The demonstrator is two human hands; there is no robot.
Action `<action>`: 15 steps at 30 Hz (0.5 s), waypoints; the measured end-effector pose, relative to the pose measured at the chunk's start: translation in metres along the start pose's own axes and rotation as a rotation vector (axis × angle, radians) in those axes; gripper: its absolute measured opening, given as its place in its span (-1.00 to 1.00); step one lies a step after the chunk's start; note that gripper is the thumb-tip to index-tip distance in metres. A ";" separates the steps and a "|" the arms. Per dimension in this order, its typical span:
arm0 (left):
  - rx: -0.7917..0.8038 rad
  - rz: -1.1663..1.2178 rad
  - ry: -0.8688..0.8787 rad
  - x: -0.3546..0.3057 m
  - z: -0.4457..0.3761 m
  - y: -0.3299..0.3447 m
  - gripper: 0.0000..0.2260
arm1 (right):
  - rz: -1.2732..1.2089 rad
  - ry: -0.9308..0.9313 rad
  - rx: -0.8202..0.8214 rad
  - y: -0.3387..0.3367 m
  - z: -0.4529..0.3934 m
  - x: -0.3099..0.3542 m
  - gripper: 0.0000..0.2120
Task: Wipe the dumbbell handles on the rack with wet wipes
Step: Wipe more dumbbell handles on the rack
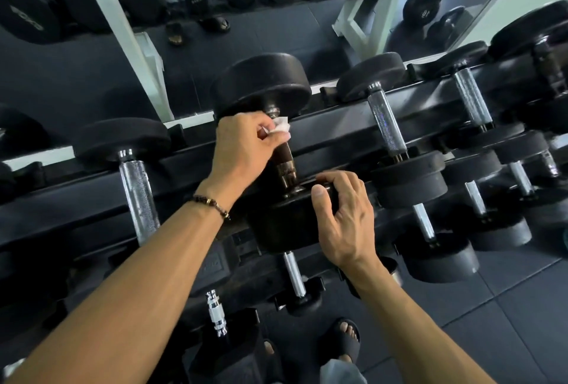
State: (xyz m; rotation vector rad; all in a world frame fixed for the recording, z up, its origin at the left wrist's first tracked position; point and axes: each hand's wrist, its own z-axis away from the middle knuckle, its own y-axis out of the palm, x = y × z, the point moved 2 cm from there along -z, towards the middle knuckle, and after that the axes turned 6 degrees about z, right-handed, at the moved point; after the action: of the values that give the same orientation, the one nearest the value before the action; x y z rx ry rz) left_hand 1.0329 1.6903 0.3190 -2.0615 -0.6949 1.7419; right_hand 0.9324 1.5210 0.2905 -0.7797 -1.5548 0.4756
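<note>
The left hand (242, 150) is curled round the upper end of the handle (284, 159) of the big middle dumbbell (264, 85) on the top rail of the rack (338, 125), pinching a small white wipe (281, 125) against it, while the right hand (341, 214) curls over the near weight head (285, 223) to steady it. Risk, in my judgement: the wipe is bunched small and could slip off the grip, and the heavy dumbbell could roll in its cradle if the steadying hand lets go. The handle looks dark and brownish, duller than the bright knurled neighbours.
</note>
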 end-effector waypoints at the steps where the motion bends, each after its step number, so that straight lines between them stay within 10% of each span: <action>1: 0.056 0.014 0.011 0.000 0.007 0.001 -0.83 | 0.003 0.001 -0.006 0.000 0.000 0.000 -0.54; 5: 0.241 0.017 0.036 0.000 0.042 0.008 -0.83 | 0.002 -0.010 -0.026 0.000 0.000 0.000 -0.58; 11: -0.102 0.001 0.017 -0.004 0.000 0.007 -0.82 | 0.003 -0.011 -0.019 0.001 0.000 -0.002 -0.58; 15: 0.179 0.023 0.149 -0.002 0.038 0.012 -0.84 | -0.005 -0.006 -0.019 0.000 0.000 0.000 -0.56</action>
State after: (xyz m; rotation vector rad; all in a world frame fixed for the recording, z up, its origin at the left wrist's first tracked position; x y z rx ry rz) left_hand 0.9974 1.6780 0.3067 -2.0568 -0.4559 1.5801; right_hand 0.9325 1.5209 0.2900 -0.7897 -1.5686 0.4605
